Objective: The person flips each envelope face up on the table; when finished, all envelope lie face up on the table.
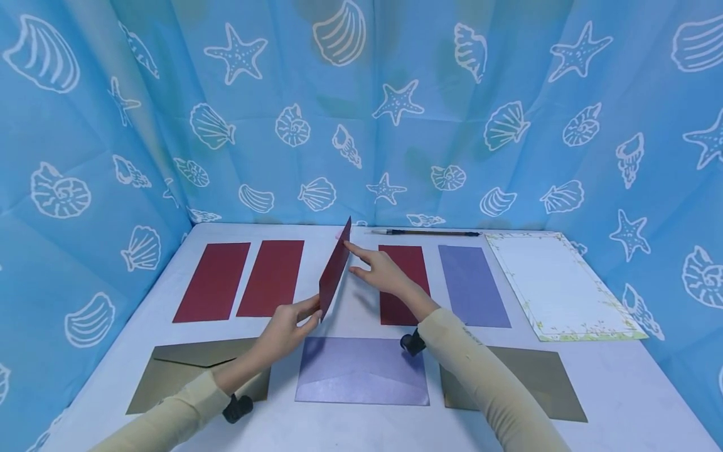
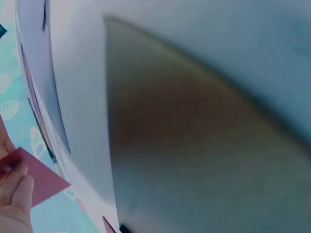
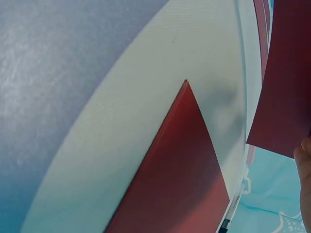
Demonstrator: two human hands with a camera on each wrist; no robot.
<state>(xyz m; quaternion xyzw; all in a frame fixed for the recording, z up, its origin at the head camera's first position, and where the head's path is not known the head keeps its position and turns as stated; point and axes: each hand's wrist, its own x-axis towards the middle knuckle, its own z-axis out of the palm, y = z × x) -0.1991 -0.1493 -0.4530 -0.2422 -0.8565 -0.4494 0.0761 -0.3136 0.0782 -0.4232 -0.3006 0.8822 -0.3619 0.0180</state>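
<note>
A stiff red card (image 1: 334,270) is held up on edge above the middle of the table. My left hand (image 1: 287,328) pinches its lower near end between thumb and fingers. The right hand (image 1: 385,271) reaches to the upper far part, index fingertip at the card's edge and thumb apart from it. In the left wrist view, fingers (image 2: 19,191) lie over the red card (image 2: 46,179). The right wrist view shows the raised card (image 3: 284,92) at the right edge, beside a fingertip. Below the right forearm lies another red card (image 1: 402,276).
Two red cards (image 1: 211,282) lie at left; a purple card (image 1: 474,285) and floral-bordered sheet (image 1: 565,282) at right. A brush (image 1: 435,233) lies at the back. In front are a purple envelope (image 1: 361,373) and brownish-gold envelopes (image 1: 525,383) on both sides. A shell-print curtain (image 1: 361,125) surrounds the table.
</note>
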